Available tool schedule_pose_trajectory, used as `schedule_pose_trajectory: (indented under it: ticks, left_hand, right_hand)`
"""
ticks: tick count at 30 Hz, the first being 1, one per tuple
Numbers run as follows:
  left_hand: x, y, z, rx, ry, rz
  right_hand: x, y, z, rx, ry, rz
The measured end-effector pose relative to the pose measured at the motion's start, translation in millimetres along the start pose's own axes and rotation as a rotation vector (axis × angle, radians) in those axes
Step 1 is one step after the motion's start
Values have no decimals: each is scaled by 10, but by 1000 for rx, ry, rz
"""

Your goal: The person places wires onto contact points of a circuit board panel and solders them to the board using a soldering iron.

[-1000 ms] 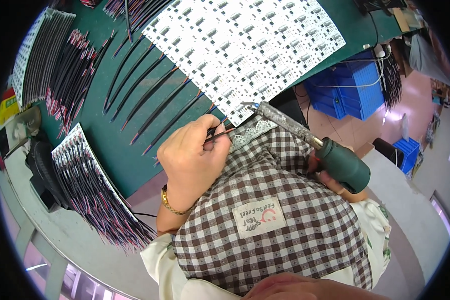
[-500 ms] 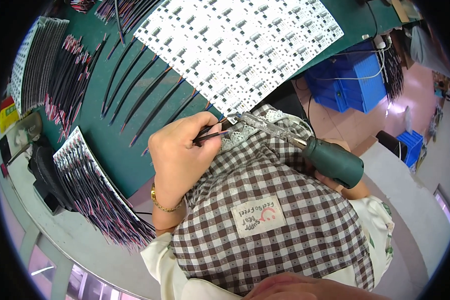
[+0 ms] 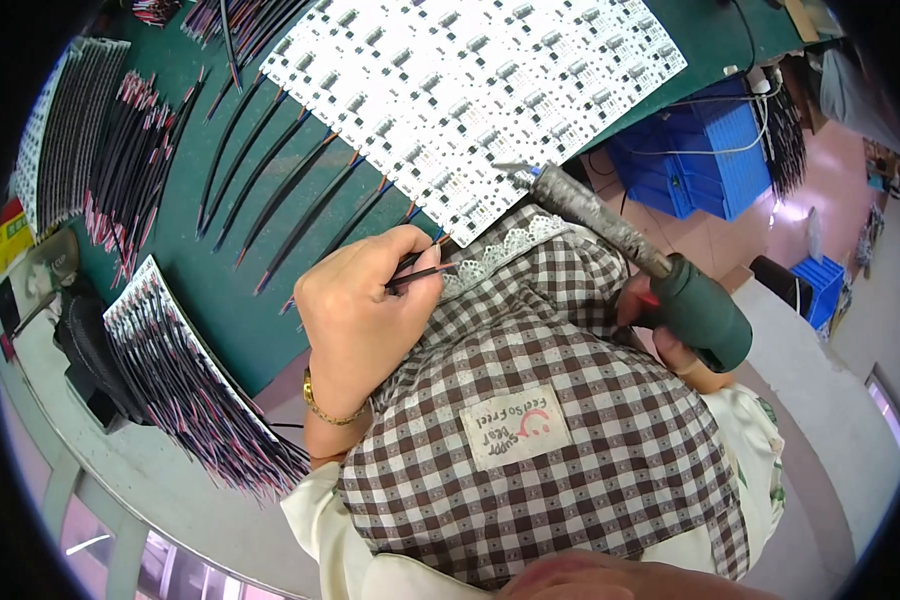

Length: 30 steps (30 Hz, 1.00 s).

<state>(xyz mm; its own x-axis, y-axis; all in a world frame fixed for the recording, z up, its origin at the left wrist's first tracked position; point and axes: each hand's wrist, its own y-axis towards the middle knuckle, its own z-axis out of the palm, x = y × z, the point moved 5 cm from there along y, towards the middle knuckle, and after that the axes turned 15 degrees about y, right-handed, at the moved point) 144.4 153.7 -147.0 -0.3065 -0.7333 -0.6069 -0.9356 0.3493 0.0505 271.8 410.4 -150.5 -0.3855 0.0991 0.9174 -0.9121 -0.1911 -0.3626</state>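
My left hand [image 3: 355, 295] is closed in a pinch on thin black wires [image 3: 422, 273] with bare coloured ends, right at the near corner of a white circuit board sheet [image 3: 425, 150]. One wire end reaches the board's edge; another points right, off the board. My right hand [image 3: 673, 350] grips the dark green handle of a soldering iron [image 3: 705, 312]. The iron's metal tip is over the board's lower right edge, away from the wires; whether it touches cannot be made out. Several black wires [image 3: 275, 205] extend from the board's left edge across the green table.
Bundles of black wires [image 3: 135, 160] lie on the green table [image 3: 255, 345] at the left. Wired boards [image 3: 205, 370] stand at the lower left and a stack [image 3: 75, 130] further back. Blue crates [image 3: 680, 160] sit right of the table, with a cord across them.
The soldering iron has moved up and right, its tip leaving the wire ends at the board's corner. My left hand stays nearly in place, still holding the wires.
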Motion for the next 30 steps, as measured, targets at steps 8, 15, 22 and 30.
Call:
schedule_pose_trajectory:
  ticks: [8, 15, 22, 30]
  left_hand:
    - [-35, 49, 0, -11, 14, 50]
    - [-94, -33, -364, 16, -12, 277]
    - [186, 115, -1138, -760, 78, -93]
    - [251, 1398, -1061, -667, 474, 47]
  right_hand:
    - [-10, 258, -15, -219, 277, -185]
    - [322, 622, -124, -240, 413, -291]
    - [473, 943, -250, -2, 608, -584]
    - [624, 1079, -22, 63, 559, -641]
